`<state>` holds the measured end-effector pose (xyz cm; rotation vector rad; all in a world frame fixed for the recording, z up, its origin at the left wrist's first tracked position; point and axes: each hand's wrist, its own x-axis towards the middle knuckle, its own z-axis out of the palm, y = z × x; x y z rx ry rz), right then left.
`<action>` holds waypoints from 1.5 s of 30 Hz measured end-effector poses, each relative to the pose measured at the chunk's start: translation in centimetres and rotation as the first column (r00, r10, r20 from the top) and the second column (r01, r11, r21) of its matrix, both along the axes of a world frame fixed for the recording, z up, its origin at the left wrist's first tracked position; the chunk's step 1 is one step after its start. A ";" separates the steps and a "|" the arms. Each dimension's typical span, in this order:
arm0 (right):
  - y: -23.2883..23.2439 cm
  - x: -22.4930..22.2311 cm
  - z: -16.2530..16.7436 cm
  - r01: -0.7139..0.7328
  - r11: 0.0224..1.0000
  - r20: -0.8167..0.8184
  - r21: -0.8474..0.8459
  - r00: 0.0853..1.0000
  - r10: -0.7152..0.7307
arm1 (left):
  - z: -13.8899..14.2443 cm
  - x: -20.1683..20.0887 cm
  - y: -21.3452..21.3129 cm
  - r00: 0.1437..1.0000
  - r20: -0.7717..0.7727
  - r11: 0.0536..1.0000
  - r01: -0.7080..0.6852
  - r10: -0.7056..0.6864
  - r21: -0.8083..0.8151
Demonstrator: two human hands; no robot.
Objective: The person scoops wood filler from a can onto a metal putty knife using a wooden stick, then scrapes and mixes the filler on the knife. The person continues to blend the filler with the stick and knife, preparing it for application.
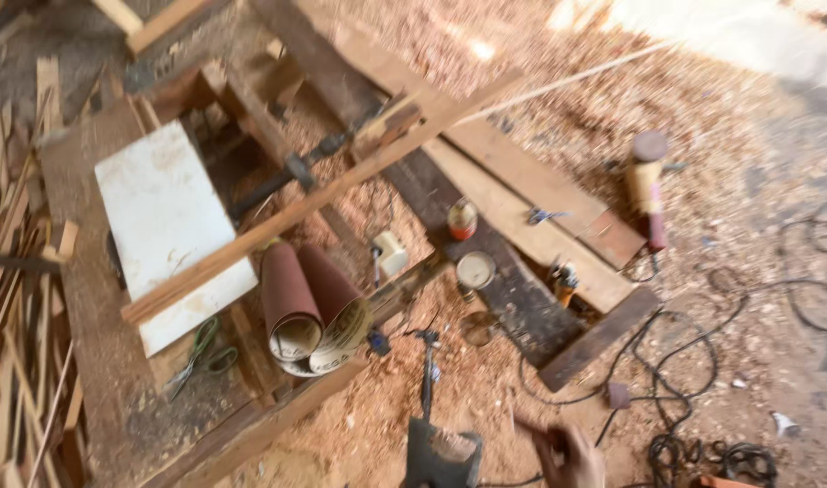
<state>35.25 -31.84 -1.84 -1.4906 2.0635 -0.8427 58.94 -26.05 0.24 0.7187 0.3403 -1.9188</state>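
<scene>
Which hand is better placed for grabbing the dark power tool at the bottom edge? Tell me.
Probably the right: the only hand in view hovers just beside the dark power tool; it looks like the right, though blurred. No other hand shows.

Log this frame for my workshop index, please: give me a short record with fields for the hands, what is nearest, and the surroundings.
setting: wood workbench over a floor of wood shavings
right hand: right hand low in frame, blurred, grip unclear
left hand: not in view
nearest thing: dark power tool beside the hand
on bench: white board, long wooden strip, sandpaper rolls, green-handled scissors
floor: open tin, black cables
</scene>
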 end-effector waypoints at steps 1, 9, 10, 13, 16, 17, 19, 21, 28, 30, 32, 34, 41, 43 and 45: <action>2.7 -1.4 1.2 0.042 0.999 0.033 0.001 0.999 -0.042 | 0.6 -1.7 -0.4 0.999 0.002 0.998 0.045 -0.045 -0.040; 14.9 -14.0 10.8 0.320 0.942 0.133 -0.098 0.943 -0.306 | 6.1 -25.6 4.4 0.901 0.343 0.951 0.303 -0.266 -0.060; 15.5 -15.2 11.7 0.345 0.932 0.136 -0.115 0.934 -0.329 | 7.4 -28.3 5.7 0.862 0.429 0.920 0.363 -0.271 -0.149; 21.9 -18.8 14.4 0.418 0.892 0.141 -0.173 0.907 -0.397 | 10.8 -35.1 9.1 0.791 0.536 0.800 0.511 -0.296 -0.313; 26.5 -21.7 16.0 0.464 0.854 0.148 -0.235 0.886 -0.440 | 12.0 -40.1 12.2 0.790 0.424 0.821 0.547 -0.443 -0.163; 28.0 -22.3 16.3 0.478 0.844 0.152 -0.243 0.878 -0.454 | 11.9 -41.4 13.4 0.762 0.404 0.838 0.546 -0.506 0.020; 31.2 -23.0 16.5 0.506 0.832 0.153 -0.229 0.863 -0.482 | 10.9 -43.4 15.8 0.633 0.558 0.707 0.698 -0.537 -0.111; 34.7 -22.9 15.8 0.549 0.815 0.176 -0.187 0.835 -0.522 | 9.8 -44.9 18.0 0.407 0.751 0.618 0.786 -0.520 0.002; 45.3 -21.4 9.4 0.558 0.821 0.532 0.120 0.662 -0.528 | 5.9 -40.3 11.7 0.730 0.474 0.788 0.605 -0.492 -0.115; 45.5 -21.1 7.4 0.402 0.823 0.552 0.402 0.610 -0.568 | 4.3 -38.8 7.9 0.815 0.429 0.708 0.563 -0.389 -0.426; 44.8 -20.5 5.8 0.234 0.777 0.546 0.584 0.594 -0.590 | 2.7 -36.5 7.6 0.779 0.552 0.709 0.568 -0.297 -0.419; 43.1 -20.8 3.2 0.180 0.758 0.508 0.627 0.643 -0.573 | 0.0 -36.4 6.4 0.783 0.577 0.725 0.535 -0.233 -0.434; 30.9 -27.0 -15.3 0.369 0.508 0.251 0.778 0.558 -0.791 | -14.3 -34.8 9.1 0.796 0.462 0.854 0.501 -0.390 -0.142; 25.4 -29.1 -23.0 0.509 0.545 0.109 0.666 0.657 -0.746 | -20.8 -33.8 8.8 0.786 0.431 0.845 0.527 -0.444 -0.092; 19.8 -30.7 -31.2 0.474 0.701 0.029 0.533 0.817 -0.575 | -26.4 -32.3 8.4 0.773 0.386 0.829 0.559 -0.503 -0.038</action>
